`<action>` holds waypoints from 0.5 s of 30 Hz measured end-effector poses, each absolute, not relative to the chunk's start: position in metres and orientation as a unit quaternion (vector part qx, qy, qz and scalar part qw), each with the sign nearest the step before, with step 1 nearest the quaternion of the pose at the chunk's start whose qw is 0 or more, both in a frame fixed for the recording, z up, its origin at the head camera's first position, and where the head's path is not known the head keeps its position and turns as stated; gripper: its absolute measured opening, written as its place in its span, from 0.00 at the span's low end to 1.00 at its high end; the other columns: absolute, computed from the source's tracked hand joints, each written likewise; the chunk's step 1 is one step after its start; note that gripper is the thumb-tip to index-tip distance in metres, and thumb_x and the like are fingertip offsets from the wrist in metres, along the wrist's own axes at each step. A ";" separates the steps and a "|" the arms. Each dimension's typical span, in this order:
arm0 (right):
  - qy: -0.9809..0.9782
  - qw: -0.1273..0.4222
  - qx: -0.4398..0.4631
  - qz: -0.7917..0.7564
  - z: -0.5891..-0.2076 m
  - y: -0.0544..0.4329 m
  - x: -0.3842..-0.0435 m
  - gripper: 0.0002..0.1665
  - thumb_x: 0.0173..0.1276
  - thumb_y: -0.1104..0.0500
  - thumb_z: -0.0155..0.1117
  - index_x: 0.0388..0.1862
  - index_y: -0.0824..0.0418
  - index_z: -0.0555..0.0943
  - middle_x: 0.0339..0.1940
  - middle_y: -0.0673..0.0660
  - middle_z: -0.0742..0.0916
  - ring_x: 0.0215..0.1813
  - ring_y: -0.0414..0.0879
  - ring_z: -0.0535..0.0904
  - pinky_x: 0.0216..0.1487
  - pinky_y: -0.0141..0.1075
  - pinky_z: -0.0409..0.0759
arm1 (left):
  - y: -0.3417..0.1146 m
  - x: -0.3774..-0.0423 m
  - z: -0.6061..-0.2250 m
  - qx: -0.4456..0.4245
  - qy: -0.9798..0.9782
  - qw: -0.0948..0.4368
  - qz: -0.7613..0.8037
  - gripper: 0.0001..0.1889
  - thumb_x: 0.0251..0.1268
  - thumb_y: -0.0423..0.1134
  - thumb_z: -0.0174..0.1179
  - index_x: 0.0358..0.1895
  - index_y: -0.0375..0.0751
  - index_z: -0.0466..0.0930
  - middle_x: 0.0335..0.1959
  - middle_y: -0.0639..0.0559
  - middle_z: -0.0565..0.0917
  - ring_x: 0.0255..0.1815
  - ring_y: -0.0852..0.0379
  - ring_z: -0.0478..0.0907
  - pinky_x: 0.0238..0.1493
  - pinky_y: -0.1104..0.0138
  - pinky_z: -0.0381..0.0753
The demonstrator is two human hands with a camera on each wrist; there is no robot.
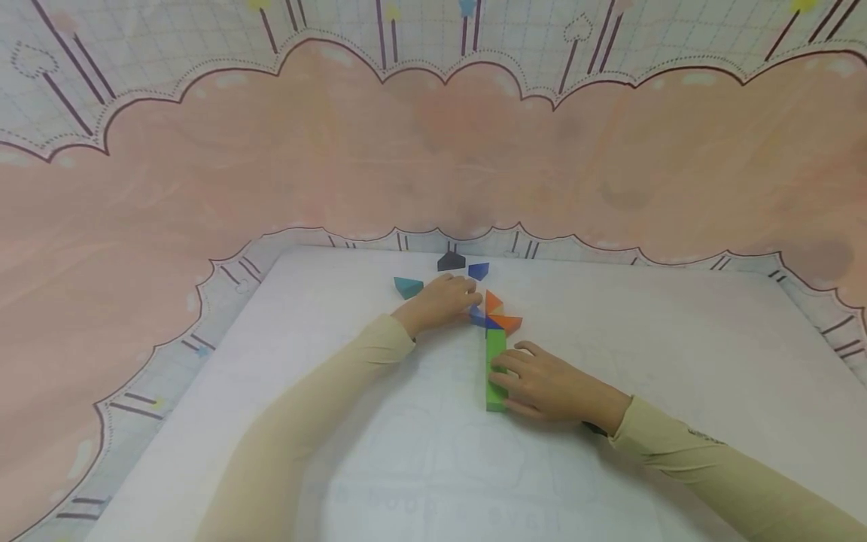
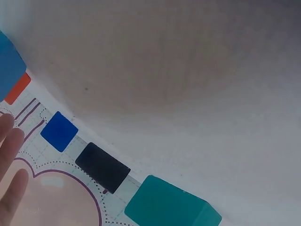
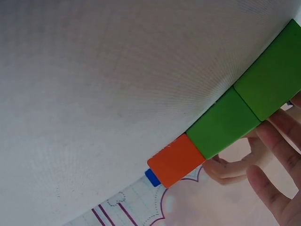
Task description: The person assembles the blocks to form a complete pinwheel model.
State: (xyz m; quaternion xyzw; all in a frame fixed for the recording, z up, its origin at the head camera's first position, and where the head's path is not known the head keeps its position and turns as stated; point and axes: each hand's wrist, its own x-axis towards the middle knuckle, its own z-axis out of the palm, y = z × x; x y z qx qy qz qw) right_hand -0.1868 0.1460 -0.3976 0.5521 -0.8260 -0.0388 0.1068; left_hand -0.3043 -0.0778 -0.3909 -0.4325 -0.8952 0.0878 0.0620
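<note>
My right hand lies over a column of green blocks, fingers bent across its top and thumb at its right side. The right wrist view shows two green blocks end to end against an orange block, with the little finger held off. Beyond them, my left hand pinches a light blue block beside orange triangular blocks and a dark blue one at the column's far end. That light blue block is partly cut off in the left wrist view; the left fingertips' contact is hidden.
Behind the left hand stand a teal block, a black block and a blue block. A dark piece is mostly hidden under the right wrist. The white table meets a patterned cloth at its far edge.
</note>
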 end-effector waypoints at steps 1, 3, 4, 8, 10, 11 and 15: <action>-0.827 0.104 0.551 -0.039 -0.398 0.146 -0.187 0.21 0.67 0.46 0.56 0.54 0.55 0.77 0.54 0.53 0.82 0.58 0.48 0.77 0.60 0.48 0.73 | -0.078 -0.304 -0.391 -0.434 -0.894 0.063 0.088 0.12 0.65 0.42 0.58 0.50 0.49 0.76 0.53 0.50 0.80 0.56 0.54 0.75 0.58 0.61 0.74; -0.828 0.101 0.550 -0.039 -0.397 0.146 -0.186 0.21 0.67 0.46 0.56 0.54 0.55 0.77 0.54 0.54 0.81 0.58 0.48 0.76 0.60 0.48 0.73 | -0.080 -0.303 -0.390 -0.440 -0.892 0.065 0.085 0.11 0.65 0.41 0.57 0.50 0.50 0.76 0.52 0.50 0.80 0.55 0.53 0.76 0.57 0.61 0.74; -0.829 0.100 0.549 -0.039 -0.397 0.146 -0.186 0.21 0.67 0.46 0.56 0.54 0.55 0.77 0.54 0.53 0.82 0.58 0.48 0.76 0.60 0.48 0.73 | -0.081 -0.303 -0.390 -0.443 -0.890 0.069 0.082 0.10 0.66 0.41 0.57 0.49 0.50 0.76 0.51 0.50 0.80 0.54 0.53 0.76 0.56 0.61 0.74; -0.826 0.107 0.553 -0.039 -0.397 0.146 -0.186 0.21 0.66 0.47 0.57 0.54 0.55 0.77 0.54 0.53 0.82 0.57 0.48 0.77 0.59 0.48 0.73 | -0.083 -0.301 -0.390 -0.452 -0.885 0.080 0.076 0.10 0.66 0.40 0.56 0.49 0.49 0.76 0.50 0.50 0.80 0.53 0.53 0.76 0.55 0.62 0.75; -0.823 0.113 0.556 -0.040 -0.397 0.146 -0.186 0.20 0.66 0.47 0.57 0.53 0.55 0.77 0.53 0.53 0.82 0.57 0.48 0.77 0.59 0.47 0.73 | -0.084 -0.301 -0.390 -0.452 -0.885 0.080 0.079 0.10 0.65 0.41 0.57 0.49 0.50 0.76 0.50 0.50 0.80 0.53 0.54 0.76 0.55 0.63 0.75; -0.822 0.115 0.557 -0.039 -0.397 0.146 -0.186 0.20 0.66 0.47 0.58 0.53 0.55 0.77 0.53 0.53 0.82 0.57 0.48 0.77 0.59 0.47 0.74 | -0.084 -0.301 -0.390 -0.452 -0.885 0.078 0.081 0.11 0.65 0.41 0.57 0.49 0.50 0.76 0.50 0.50 0.80 0.52 0.54 0.76 0.55 0.63 0.75; -0.821 0.118 0.557 -0.043 -0.397 0.146 -0.186 0.21 0.66 0.46 0.58 0.53 0.55 0.77 0.53 0.53 0.82 0.57 0.48 0.77 0.58 0.47 0.74 | -0.085 -0.301 -0.391 -0.452 -0.885 0.073 0.081 0.11 0.65 0.43 0.58 0.49 0.50 0.77 0.48 0.52 0.80 0.50 0.55 0.77 0.53 0.64 0.75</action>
